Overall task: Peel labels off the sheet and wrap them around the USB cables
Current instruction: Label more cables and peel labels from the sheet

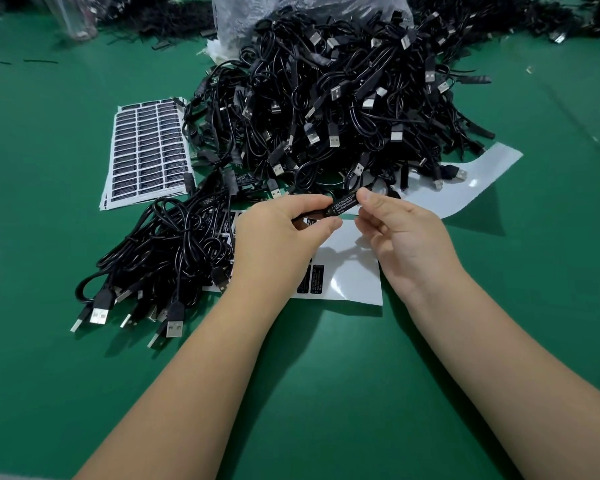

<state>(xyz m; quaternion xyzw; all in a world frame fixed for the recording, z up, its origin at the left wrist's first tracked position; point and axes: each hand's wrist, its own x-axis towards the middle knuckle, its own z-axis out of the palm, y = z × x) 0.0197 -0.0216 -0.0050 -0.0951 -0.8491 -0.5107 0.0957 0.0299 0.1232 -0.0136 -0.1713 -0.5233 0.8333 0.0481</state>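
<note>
- Left hand (pixel 278 233): fingers pinching black controller module (pixel 342 206) of a USB cable, above green counter (pixel 326 393).
- Right hand (pixel 402 237): thumb and forefinger grasping the module's right end, over its white-lettered label.
- Beneath both hands: nearly stripped label sheet (pixel 354 282).
- Left: labelled cable bundle (pixel 167 251).
- Far left: full label sheets (pixel 146 150).
- Far centre: unlabelled cable heap (pixel 343 98).

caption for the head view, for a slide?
Both hands, left hand and right hand, press a label around a USB cable beside the cable pile.
</note>
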